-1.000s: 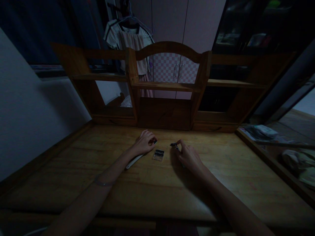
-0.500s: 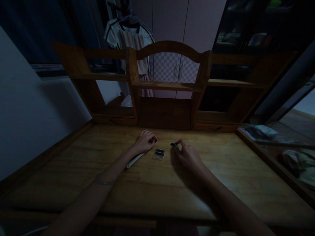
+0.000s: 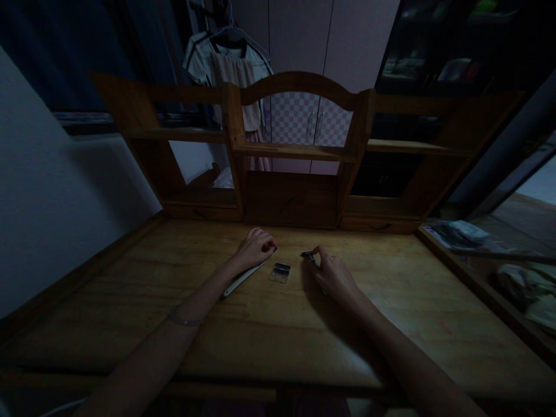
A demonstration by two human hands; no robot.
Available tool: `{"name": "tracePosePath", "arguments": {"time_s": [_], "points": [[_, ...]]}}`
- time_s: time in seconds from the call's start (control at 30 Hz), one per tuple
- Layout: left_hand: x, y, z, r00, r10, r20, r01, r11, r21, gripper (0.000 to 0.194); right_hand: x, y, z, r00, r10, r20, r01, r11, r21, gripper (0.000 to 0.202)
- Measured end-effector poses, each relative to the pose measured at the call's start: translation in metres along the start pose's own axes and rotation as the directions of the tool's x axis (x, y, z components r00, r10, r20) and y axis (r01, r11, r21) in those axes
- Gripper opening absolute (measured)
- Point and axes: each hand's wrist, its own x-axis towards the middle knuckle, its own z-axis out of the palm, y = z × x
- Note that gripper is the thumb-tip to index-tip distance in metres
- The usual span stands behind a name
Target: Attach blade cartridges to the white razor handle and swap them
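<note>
On the wooden desk lies a small clear case with dark contents, between my two hands. My left hand is closed at the case's upper left, its fingertips pinched on something small and dark that is hard to make out. Beneath that hand a long pale handle slants down to the left. My right hand, right of the case, holds a razor between thumb and fingers, its dark head pointing left.
A wooden shelf unit with two small drawers stands along the desk's back edge. Bags and cloth items sit at the right, beyond the desk's raised edge. A shirt hangs behind the shelf.
My left hand has shifted very slightly, and more of the pale handle shows beneath it. My right hand and the clear case stay in place.
</note>
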Motion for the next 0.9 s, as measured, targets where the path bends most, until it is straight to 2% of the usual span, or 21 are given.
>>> {"name": "tracePosePath", "arguments": {"time_s": [0.57, 0.9], "points": [[0.0005, 0.0023, 0.0001, 0.998, -0.055, 0.027, 0.055, 0.998, 0.004, 0.013, -0.0003, 0.0038, 0.0026, 0.999, -0.033, -0.007, 0.033, 0.999, -0.001, 0.026], [-0.0007, 0.0064, -0.0028, 1.000, 0.017, -0.009, -0.016, 0.997, 0.079, 0.015, -0.0008, -0.0001, 0.0000, 1.000, 0.015, -0.022, -0.017, 0.997, -0.078, 0.026]]}}
